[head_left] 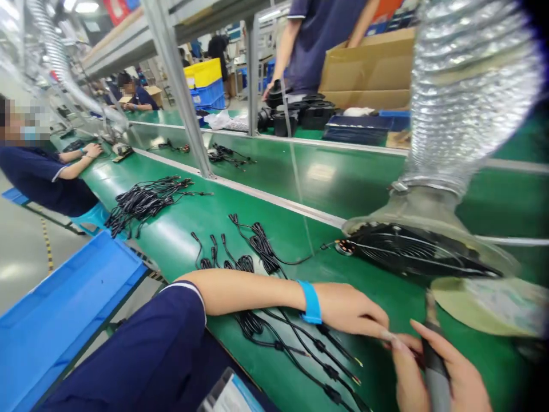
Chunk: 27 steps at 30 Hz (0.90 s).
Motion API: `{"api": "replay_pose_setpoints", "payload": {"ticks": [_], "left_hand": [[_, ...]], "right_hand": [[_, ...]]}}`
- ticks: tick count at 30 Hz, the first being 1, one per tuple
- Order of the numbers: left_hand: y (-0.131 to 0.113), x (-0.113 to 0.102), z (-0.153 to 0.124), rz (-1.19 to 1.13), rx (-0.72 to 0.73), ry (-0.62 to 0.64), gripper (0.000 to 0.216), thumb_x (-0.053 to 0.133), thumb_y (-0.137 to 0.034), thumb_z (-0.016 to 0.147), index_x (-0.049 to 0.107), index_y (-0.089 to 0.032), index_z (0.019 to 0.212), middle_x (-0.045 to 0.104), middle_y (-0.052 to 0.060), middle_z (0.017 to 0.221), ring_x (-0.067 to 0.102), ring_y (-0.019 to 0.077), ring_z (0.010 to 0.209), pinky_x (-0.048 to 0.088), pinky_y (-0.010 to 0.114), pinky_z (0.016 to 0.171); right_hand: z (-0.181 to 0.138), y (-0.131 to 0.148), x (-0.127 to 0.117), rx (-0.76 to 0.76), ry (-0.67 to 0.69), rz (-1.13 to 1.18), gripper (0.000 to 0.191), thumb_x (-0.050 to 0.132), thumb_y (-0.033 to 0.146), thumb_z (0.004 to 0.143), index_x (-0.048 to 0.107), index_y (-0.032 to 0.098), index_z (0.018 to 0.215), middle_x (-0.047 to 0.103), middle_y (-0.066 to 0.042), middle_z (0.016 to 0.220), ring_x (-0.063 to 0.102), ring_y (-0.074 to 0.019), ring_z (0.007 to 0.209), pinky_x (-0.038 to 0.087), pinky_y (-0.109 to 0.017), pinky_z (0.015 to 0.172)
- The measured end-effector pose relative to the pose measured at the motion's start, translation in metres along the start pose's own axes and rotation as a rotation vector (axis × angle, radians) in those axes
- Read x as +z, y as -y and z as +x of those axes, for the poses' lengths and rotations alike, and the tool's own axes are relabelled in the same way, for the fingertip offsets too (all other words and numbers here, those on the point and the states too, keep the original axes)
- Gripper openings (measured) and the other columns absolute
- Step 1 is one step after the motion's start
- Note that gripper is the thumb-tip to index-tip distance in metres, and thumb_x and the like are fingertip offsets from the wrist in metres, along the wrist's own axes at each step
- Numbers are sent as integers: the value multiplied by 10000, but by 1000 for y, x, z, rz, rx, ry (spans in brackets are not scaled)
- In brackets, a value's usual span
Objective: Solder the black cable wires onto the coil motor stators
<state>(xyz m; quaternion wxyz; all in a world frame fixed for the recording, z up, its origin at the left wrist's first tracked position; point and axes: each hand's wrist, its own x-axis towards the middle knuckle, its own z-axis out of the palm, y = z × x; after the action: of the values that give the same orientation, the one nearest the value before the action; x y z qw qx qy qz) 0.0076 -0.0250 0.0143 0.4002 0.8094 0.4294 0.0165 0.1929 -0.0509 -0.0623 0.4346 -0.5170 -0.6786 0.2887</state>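
Observation:
My left hand (351,312), with a blue wristband (311,302), lies on the green bench over several black cables (300,343). Its fingers are pressed together at the tips; what they pinch is too small to name. My right hand (433,372) is wrapped round a grey tool handle (435,369), held upright with its tip pointing up under the fume hood. The fingertips of both hands meet near the handle.
A fume hood with a black grille (412,252) and silver flexible duct (467,91) hangs just above my hands. Coiled black cables (257,246) and a larger bundle (141,200) lie on the green bench (240,212). A seated co-worker (43,171) works at left; another person (317,40) stands behind.

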Motion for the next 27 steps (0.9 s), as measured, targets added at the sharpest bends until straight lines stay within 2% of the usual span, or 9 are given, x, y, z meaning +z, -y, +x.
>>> {"api": "replay_pose_setpoints", "payload": {"ticks": [3,7,9,11,13,16,19,23,27], "left_hand": [[-1,6,-8,-17,-18,-61,318,415,-325,991,672,-143,1034,737,82,1110,662,161,977,460,225,850],[6,14,-19,-4,-96,-118,310,434,-324,974,699,-162,963,760,72,975,675,178,888,457,253,808],[11,15,-21,7,-118,-139,302,433,-318,965,697,-173,946,754,60,914,669,176,820,451,265,765],[14,16,-21,1,-120,-177,287,426,-312,961,682,-183,965,738,42,871,652,164,777,440,263,736],[15,17,-20,-3,-123,-188,247,436,-292,948,657,-183,960,698,19,779,606,147,689,411,257,678],[14,18,-18,-14,-101,-187,194,442,-262,933,601,-173,867,609,-6,679,520,127,612,364,251,629],[13,19,-16,-46,-67,-204,172,442,-234,923,559,-173,812,559,-18,662,475,117,606,348,246,627],[15,20,-14,-82,-37,-256,151,459,-193,898,550,-168,780,564,-6,707,478,116,651,358,245,648],[20,20,-13,-141,-62,-332,126,489,-179,873,561,-158,772,551,-7,724,468,107,656,363,240,646]], "right_hand": [[-1,25,-2,-81,-11,-64,352,610,460,791,622,249,1072,697,-47,767,690,-257,727,554,-431,726],[3,39,-10,-193,-5,-85,233,545,293,902,602,214,1114,734,-25,805,708,-165,694,573,-299,683],[5,44,-24,-256,14,-201,235,507,283,935,613,215,1133,763,-49,887,733,-181,774,579,-315,722],[4,49,-44,-236,126,-341,302,451,258,964,577,224,1236,776,-54,954,738,-191,797,573,-331,719],[1,49,-68,-156,148,-429,329,422,245,973,547,225,1277,780,-43,945,738,-200,785,575,-342,712],[-7,32,-103,-22,24,-595,277,426,271,953,588,205,1167,760,-94,1009,731,-252,821,570,-387,721],[-14,4,-124,47,-26,-739,353,502,273,877,568,148,1200,737,-154,1022,703,-324,901,559,-460,762],[-13,-16,-121,36,40,-762,366,509,222,844,562,152,1199,734,-130,983,667,-311,841,542,-476,751],[-2,-5,-87,-105,38,-601,347,516,152,841,545,185,1186,729,-86,941,651,-265,851,551,-432,795]]}}
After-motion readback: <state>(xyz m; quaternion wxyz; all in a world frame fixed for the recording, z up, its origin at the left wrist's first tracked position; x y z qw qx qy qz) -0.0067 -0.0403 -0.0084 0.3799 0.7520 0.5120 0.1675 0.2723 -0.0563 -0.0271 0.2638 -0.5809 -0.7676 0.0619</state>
